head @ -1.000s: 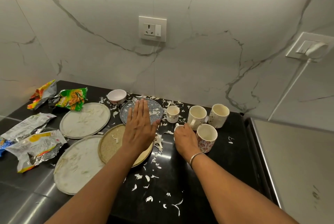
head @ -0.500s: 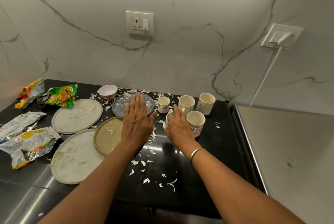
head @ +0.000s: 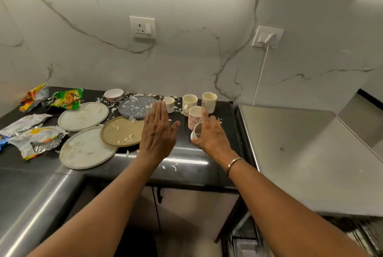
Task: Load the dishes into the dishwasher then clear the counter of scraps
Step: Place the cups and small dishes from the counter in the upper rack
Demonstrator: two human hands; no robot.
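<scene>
My right hand point(head: 211, 135) grips a small white cup point(head: 197, 131), lifted just above the black counter point(head: 186, 165), index finger pointing up. My left hand point(head: 158, 132) hovers flat, fingers straight, holding nothing, beside a tan plate point(head: 121, 130). Behind stand a floral mug point(head: 193, 118), two cream mugs point(head: 189, 101) point(head: 209, 101), a small cup point(head: 169, 103), a blue patterned plate point(head: 135, 106), a small bowl point(head: 114, 94) and two white plates point(head: 83, 116) point(head: 87, 147). White scraps point(head: 169, 167) lie scattered on the counter.
Empty snack wrappers point(head: 34, 138) point(head: 66, 99) lie at the counter's left. A steel appliance top point(head: 300, 153) adjoins on the right, with a dishwasher rack point(head: 356, 234) showing below it. Wall sockets point(head: 142, 27) and a plugged cable point(head: 261, 74) sit on the marble wall.
The view pulled back and up. My right hand lifted the small white cup off the counter toward me. My left hand rose off the plates and drew back.
</scene>
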